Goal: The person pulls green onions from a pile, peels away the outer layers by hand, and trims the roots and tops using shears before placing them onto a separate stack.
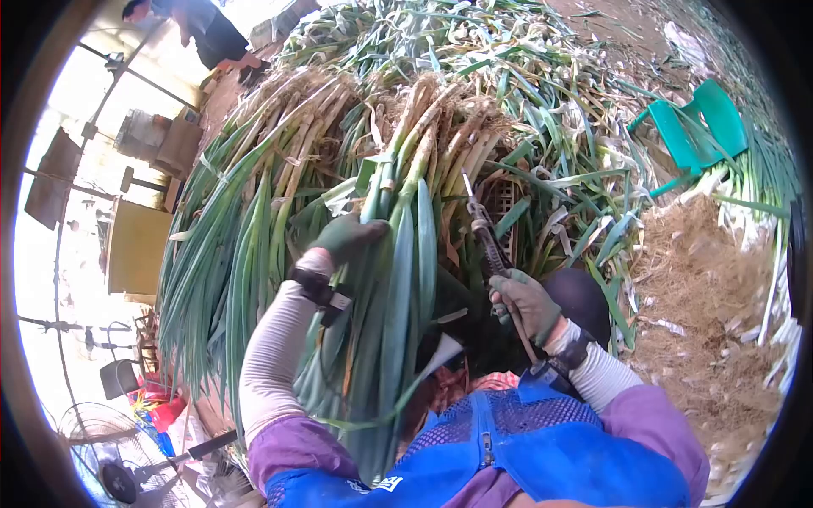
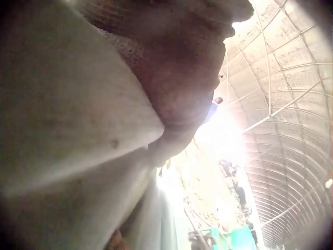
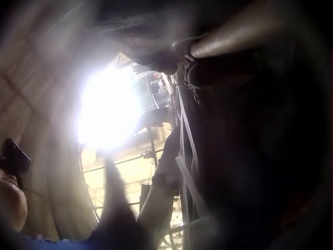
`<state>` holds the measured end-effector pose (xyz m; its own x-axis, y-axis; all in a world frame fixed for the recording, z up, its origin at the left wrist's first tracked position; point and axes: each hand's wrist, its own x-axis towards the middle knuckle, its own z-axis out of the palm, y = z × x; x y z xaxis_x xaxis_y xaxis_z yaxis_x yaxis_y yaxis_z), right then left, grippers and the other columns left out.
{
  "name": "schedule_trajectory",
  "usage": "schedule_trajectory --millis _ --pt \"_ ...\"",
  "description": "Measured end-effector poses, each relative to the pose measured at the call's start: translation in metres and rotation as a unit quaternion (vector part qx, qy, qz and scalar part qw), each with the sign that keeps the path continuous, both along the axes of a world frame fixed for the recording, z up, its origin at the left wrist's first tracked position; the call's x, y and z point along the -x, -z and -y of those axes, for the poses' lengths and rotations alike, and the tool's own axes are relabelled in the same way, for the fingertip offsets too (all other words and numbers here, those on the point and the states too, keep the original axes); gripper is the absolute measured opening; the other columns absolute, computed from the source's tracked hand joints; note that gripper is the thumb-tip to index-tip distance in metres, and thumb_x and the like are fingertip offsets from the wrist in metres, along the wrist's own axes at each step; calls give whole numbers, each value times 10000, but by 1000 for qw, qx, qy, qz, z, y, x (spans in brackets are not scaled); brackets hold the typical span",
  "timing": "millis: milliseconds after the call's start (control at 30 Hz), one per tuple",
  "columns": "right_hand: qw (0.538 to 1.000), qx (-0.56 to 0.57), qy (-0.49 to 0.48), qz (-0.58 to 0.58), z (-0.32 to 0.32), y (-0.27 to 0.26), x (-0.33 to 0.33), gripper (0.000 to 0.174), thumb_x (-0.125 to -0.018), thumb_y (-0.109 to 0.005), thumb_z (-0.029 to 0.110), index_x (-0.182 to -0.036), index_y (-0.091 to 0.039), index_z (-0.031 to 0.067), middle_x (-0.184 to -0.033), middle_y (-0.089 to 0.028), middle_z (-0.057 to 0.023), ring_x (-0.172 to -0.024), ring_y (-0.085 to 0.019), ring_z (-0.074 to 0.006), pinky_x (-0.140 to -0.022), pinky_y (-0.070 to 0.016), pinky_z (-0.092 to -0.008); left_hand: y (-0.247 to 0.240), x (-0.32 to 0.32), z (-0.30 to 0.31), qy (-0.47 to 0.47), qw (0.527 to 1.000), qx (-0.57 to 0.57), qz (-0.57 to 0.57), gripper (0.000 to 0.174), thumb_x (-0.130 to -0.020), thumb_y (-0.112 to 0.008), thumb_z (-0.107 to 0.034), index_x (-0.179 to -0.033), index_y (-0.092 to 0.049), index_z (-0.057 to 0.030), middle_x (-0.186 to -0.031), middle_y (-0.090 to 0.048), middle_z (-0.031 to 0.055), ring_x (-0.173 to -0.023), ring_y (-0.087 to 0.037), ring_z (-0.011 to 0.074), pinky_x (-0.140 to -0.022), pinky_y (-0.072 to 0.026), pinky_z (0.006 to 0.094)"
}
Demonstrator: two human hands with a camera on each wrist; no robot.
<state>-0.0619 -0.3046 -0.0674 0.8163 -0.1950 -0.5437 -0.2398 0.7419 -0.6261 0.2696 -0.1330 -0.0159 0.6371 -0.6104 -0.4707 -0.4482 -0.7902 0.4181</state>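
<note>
My left hand (image 1: 349, 239), in a dark glove, grips a few long green onions (image 1: 400, 254), their roots pointing away from me and their broad leaves hanging toward my lap. Those leaves fill much of the left wrist view, beside the glove (image 2: 177, 78). My right hand (image 1: 527, 305), also gloved, holds an air gun (image 1: 487, 233) with a thin metal nozzle, its tip just right of the onions' pale stems. From below the right fist, a brownish hose (image 1: 527, 343) runs down. The right wrist view is mostly dark and glare.
Unpeeled green onions (image 1: 254, 203) lie heaped to the left. Stripped leaves (image 1: 474, 42) pile up ahead. On the right are a green plastic stand (image 1: 707, 127), whitish onions (image 1: 724, 190) and brown root trimmings (image 1: 703, 296). A fan (image 1: 118, 474) stands lower left; another person (image 1: 212, 34) is far left.
</note>
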Motion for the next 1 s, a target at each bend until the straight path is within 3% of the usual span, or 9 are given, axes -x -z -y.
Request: schedule_trajectory --millis 67,233,467,567,700,733,833,900,1000 --pt "998 44 -31 -15 -1 3 2 239 -932 -614 242 -1073 -566 55 -810 -567 -13 -653 -554 -86 -565 -491 -239 9 13 3 12 990 -60 126 752 -850 -471 -652 -1068 -657 43 -981 -667 307 -991 -641 448 -859 -488 475" --pt "944 280 -149 -93 -7 13 22 297 -877 -647 278 -989 -612 5 -804 -625 -63 -694 -617 -129 -600 -515 -286 29 -7 -18 -84 984 -84 130 756 -880 -478 -620 -1209 -623 45 -1185 -633 272 -1147 -596 412 -979 -459 424" --pt "688 591 -391 -158 -17 13 66 461 -825 -606 391 -1028 -673 -18 -927 -698 -229 -935 -685 -376 -797 -527 -451 -48 36 -39 -103 985 -77 115 603 -743 -621 -492 -965 -708 62 -940 -698 262 -942 -687 376 -839 -514 424" --pt "641 646 -378 -168 -30 20 77 444 -821 -628 386 -989 -691 -21 -966 -695 -236 -954 -685 -363 -809 -530 -445 -67 66 -69 83 989 -5 124 585 -774 -648 -507 -940 -700 52 -840 -697 231 -827 -695 356 -764 -524 418" --pt "625 691 -326 -160 -45 42 72 485 -795 -685 412 -1091 -590 40 -1122 -658 -205 -1031 -642 -390 -847 -508 -460 -66 157 -74 -80 996 41 -31 476 -834 -688 -402 -1131 -664 -31 -849 -704 195 -782 -694 354 -712 -539 410" --pt "619 687 -341 -171 -49 38 65 655 -762 -724 431 -1261 -535 51 -1336 -552 -199 -1238 -528 -384 -991 -437 -474 -47 169 -75 -59 998 6 28 556 -784 -717 -450 -1094 -671 10 -859 -705 211 -800 -694 358 -745 -535 409" --pt "446 874 -164 -101 -66 62 66 864 -742 -740 469 -1414 -411 38 -1480 -403 -192 -1404 -325 -372 -1128 -278 -502 -4 212 -61 -38 987 4 153 618 -729 -736 -505 -1035 -699 31 -871 -710 204 -838 -695 349 -822 -517 413" --pt "496 809 -241 -201 -69 73 58 1032 -722 -748 510 -1497 -276 18 -1534 -312 -197 -1456 -202 -369 -1176 -155 -519 12 221 -44 17 998 -58 -11 561 -742 -748 -461 -1073 -697 -10 -912 -716 146 -811 -698 273 -773 -532 364" --pt "633 644 -323 -283 -51 107 46 956 -756 -708 529 -1451 -321 -1 -1492 -355 -236 -1336 -395 -420 -1097 -308 -527 13 245 -38 25 981 -51 -184 469 -778 -739 -385 -1065 -700 -16 -870 -702 99 -752 -664 200 -698 -517 336"
